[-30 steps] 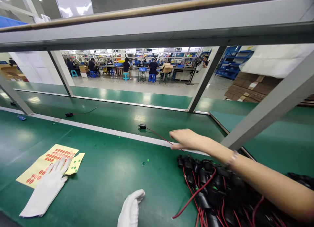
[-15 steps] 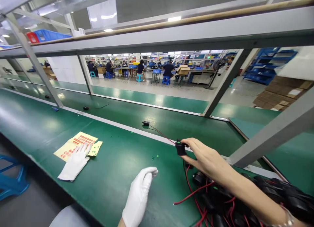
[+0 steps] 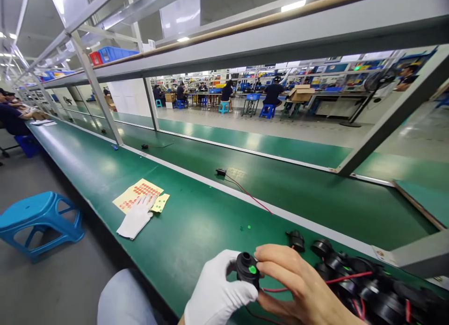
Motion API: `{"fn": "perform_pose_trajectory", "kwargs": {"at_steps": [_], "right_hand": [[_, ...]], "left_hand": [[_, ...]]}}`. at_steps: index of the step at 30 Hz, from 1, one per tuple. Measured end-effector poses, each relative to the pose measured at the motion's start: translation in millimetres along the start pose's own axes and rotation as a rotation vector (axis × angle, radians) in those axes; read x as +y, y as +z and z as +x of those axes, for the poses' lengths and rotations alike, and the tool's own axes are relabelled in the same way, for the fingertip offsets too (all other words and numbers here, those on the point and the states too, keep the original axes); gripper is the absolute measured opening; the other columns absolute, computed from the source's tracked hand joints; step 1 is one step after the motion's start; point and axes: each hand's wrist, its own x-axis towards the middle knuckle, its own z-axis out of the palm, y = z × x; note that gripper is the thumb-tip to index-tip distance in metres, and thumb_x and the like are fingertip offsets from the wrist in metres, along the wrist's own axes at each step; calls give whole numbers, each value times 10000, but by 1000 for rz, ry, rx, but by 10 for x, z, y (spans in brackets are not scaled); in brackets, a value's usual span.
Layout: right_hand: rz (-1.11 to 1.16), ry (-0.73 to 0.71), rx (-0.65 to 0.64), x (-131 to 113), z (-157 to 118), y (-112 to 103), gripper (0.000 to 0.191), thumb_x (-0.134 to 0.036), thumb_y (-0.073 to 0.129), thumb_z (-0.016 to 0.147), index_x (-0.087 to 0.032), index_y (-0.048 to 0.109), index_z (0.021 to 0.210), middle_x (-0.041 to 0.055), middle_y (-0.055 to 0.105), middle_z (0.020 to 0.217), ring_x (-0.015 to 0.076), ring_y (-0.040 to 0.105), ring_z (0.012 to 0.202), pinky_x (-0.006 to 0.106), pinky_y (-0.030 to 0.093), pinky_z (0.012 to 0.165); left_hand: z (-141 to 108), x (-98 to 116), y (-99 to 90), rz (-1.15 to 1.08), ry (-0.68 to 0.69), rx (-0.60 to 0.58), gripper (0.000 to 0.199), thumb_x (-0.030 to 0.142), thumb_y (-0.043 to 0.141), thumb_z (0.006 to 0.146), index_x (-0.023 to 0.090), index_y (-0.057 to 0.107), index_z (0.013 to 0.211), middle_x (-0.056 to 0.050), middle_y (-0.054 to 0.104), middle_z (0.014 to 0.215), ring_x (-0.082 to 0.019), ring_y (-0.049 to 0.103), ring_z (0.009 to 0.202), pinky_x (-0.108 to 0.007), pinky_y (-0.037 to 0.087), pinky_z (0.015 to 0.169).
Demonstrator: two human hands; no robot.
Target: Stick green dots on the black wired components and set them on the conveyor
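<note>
A small black cylindrical part (image 3: 247, 273) with a short nozzle on top and a green dot sticker is held between both hands over the near edge of the bench. My left hand (image 3: 219, 287), in a white glove, grips it from the left with thumb and fingers. Bare, my right hand (image 3: 291, 280) closes on its right side, and a red wire (image 3: 275, 290) runs out past those fingers. Part of the black part's lower end is hidden. Several similar black parts with red wires (image 3: 368, 276) lie heaped right of my right hand.
An empty white glove (image 3: 136, 221) rests on a sheet of red stickers (image 3: 121, 197), beside a piece with green dots (image 3: 160, 202). One wired black part (image 3: 220, 172) lies on the bench's far strip. A frame post (image 3: 389, 112) rises at right; a blue stool (image 3: 38, 217) stands left.
My right hand has brought the black part down and nearer, and my left hand has closed on it too. The camera view has swung right to left, showing more of the left side.
</note>
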Motion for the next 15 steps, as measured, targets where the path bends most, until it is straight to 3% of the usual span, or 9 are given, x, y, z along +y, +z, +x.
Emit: {"fn": "perform_pose_trajectory", "kwargs": {"at_steps": [4,9,12,15], "right_hand": [[-61,-29,-94,-73,120,-100,341,-41,502,910,-158,495,1231,111,726,976,179,713,938,226,586,860],[119,77,-146,-83,126,-120,369,-18,473,867,-173,474,1202,82,659,957,161,657,848,224,557,736],[289,221,-174,-51,49,-43,414,-4,546,762,-210,481,1115,33,590,940,149,584,813,226,508,699],[505,551,-246,-1,-9,50,412,-10,640,651,-233,480,958,-15,536,904,138,526,796,221,456,696]], "left_hand": [[6,25,57,25,-59,46,318,243,699,621,127,664,915,-41,694,927,-217,601,895,-306,448,827],[-32,38,104,68,-150,89,289,251,704,638,134,635,894,-64,704,928,-240,616,913,-332,453,845],[-51,18,68,-29,-79,-96,378,453,683,804,108,657,956,-96,702,945,-226,633,892,-325,469,831],[-24,-77,79,-237,-56,-284,662,723,559,862,79,704,917,-104,689,812,-188,654,761,-304,504,777]]}}
